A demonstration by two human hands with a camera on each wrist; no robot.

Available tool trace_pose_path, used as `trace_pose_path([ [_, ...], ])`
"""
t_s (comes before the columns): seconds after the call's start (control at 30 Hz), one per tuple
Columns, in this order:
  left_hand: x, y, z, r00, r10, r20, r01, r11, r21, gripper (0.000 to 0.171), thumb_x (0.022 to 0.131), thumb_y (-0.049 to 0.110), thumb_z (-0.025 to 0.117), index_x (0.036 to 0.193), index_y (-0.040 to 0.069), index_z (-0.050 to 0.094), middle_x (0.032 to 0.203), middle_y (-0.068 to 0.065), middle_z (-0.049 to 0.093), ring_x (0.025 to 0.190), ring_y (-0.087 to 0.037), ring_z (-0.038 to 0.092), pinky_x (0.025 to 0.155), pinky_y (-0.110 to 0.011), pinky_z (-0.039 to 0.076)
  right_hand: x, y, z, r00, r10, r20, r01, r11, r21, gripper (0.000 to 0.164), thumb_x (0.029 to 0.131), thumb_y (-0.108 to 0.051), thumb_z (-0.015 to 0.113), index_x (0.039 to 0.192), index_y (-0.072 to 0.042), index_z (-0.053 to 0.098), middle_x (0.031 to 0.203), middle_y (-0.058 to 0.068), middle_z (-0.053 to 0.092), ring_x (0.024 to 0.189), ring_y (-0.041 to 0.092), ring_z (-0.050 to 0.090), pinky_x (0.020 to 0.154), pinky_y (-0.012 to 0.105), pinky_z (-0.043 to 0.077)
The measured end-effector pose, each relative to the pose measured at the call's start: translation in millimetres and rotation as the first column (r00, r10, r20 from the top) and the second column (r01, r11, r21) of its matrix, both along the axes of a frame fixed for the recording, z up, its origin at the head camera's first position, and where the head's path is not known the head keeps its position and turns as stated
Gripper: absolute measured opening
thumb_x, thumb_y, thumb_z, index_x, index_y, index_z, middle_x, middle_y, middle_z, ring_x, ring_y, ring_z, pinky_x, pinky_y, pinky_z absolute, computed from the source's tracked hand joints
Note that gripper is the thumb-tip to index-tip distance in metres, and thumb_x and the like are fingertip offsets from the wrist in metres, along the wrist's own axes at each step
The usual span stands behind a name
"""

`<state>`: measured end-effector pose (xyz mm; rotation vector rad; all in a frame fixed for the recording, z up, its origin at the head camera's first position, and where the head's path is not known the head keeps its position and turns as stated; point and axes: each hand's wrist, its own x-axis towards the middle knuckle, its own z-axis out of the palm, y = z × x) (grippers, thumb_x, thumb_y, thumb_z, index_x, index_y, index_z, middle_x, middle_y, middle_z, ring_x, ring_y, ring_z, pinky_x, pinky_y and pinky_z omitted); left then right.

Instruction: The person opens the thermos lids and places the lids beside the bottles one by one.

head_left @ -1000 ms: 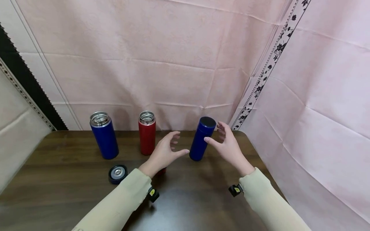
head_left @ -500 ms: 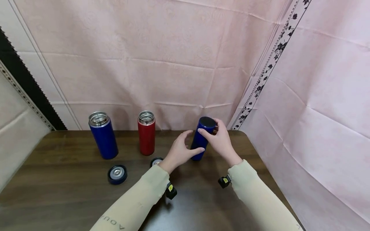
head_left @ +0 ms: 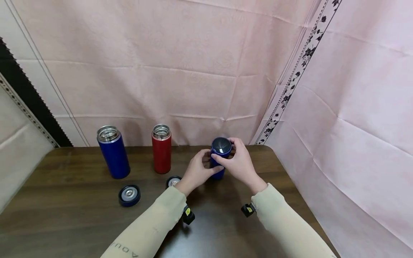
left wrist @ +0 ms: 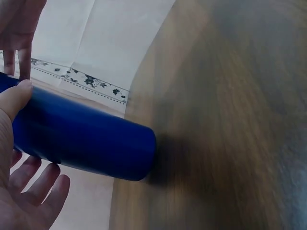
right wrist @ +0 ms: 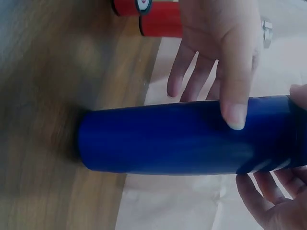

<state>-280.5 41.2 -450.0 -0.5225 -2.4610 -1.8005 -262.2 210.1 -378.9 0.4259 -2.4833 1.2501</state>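
A blue thermos bottle (head_left: 219, 174) with a dark, glossy lid top (head_left: 221, 144) stands at the right of the table, its base on the wood. My left hand (head_left: 196, 172) grips its body, thumb on the near side and fingers round the far side. Higher up, my right hand (head_left: 240, 165) holds the bottle around its lid, with the thumb across the front. In the left wrist view the blue body (left wrist: 91, 136) shows from my thumb down to the base. The right wrist view has the left thumb pressed on the bottle's side (right wrist: 158, 139).
Left of my hands stand an uncapped red thermos (head_left: 162, 154) and an uncapped blue thermos (head_left: 115, 156), steel necks showing. A blue lid (head_left: 129, 195) lies upturned in front; a red lid (right wrist: 128, 6) is partly behind my left wrist. A pink curtain (head_left: 200, 89) hangs behind the table.
My left hand has moved right onto the blue bottle, uncovering part of the red lid. The right hand has closed around the bottle's top, which now leans more toward me.
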Motion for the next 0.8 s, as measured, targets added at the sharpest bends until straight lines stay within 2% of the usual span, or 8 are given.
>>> trace_pose_path([
  [0.1,4.4,-9.2,1.0,1.0,0.003,0.017,-0.003,0.999,-0.047,0.078,0.072,0.062,0.075,0.134,0.022,0.049,0.127,0.002,0.055,0.113,-0.019,0.058,0.093,-0.041,0.049,5.8,-4.1,3.8,0.999,0.028,0.017,-0.028,1.0,0.009,0.067,0.074,-0.049,0.08,0.122,-0.012,0.052,0.114,0.003,0.054,0.099,0.017,0.06,0.085,0.035,0.053],
  [0.2,13.7,-18.9,4.4,1.0,0.002,0.011,-0.001,0.994,-0.108,0.081,0.07,0.068,0.071,0.134,0.025,0.048,0.126,0.004,0.056,0.112,-0.018,0.058,0.093,-0.044,0.05,13.3,-6.3,10.2,0.997,0.053,0.051,-0.054,0.998,0.015,0.069,0.074,-0.053,0.079,0.123,-0.013,0.052,0.114,0.005,0.058,0.098,0.018,0.061,0.084,0.036,0.053],
  [0.37,34.5,-36.8,15.0,0.999,-0.008,-0.033,0.003,0.991,-0.136,0.079,0.07,0.07,0.071,0.134,0.027,0.048,0.126,0.007,0.056,0.11,-0.018,0.059,0.092,-0.046,0.05,30.5,-15.4,24.2,0.992,0.102,0.076,-0.102,0.995,0.003,0.063,0.074,-0.054,0.078,0.121,-0.02,0.054,0.11,-0.003,0.061,0.094,0.013,0.062,0.08,0.035,0.054],
  [0.47,49.1,-49.3,23.0,0.999,-0.021,-0.036,0.015,0.989,-0.145,0.079,0.07,0.07,0.07,0.134,0.03,0.047,0.128,0.009,0.054,0.111,-0.018,0.059,0.091,-0.048,0.05,42.0,-23.2,32.3,0.985,0.153,0.078,-0.151,0.988,-0.027,0.057,0.075,-0.05,0.079,0.118,-0.023,0.054,0.108,-0.004,0.061,0.093,0.013,0.063,0.08,0.036,0.054],
  [0.57,64.6,-62.3,29.9,0.999,-0.046,-0.019,0.043,0.99,-0.137,0.076,0.071,0.068,0.071,0.134,0.034,0.045,0.128,0.011,0.054,0.113,-0.018,0.058,0.091,-0.051,0.049,51.8,-31.2,38.4,0.972,0.221,0.08,-0.216,0.974,-0.065,0.051,0.076,-0.043,0.081,0.116,-0.025,0.055,0.105,-0.003,0.062,0.093,0.016,0.062,0.081,0.037,0.053],
  [0.73,88.2,-84.1,36.4,0.994,-0.109,0.006,0.109,0.987,-0.117,0.071,0.073,0.061,0.075,0.132,0.037,0.045,0.119,0.013,0.059,0.103,-0.013,0.061,0.089,-0.052,0.05,63.5,-45.0,41.7,0.934,0.348,0.082,-0.334,0.931,-0.15,0.044,0.079,-0.027,0.081,0.115,-0.019,0.058,0.103,0.003,0.064,0.09,0.022,0.063,0.078,0.038,0.055],
  [0.8,96.9,-94.4,37.6,0.993,-0.117,0.013,0.117,0.982,-0.145,0.069,0.073,0.06,0.076,0.13,0.037,0.045,0.116,0.013,0.06,0.099,-0.011,0.062,0.086,-0.05,0.051,67.1,-48.9,40.2,0.914,0.395,0.093,-0.38,0.913,-0.151,0.043,0.079,-0.024,0.081,0.115,-0.018,0.058,0.103,0.003,0.065,0.089,0.022,0.063,0.077,0.039,0.055],
])
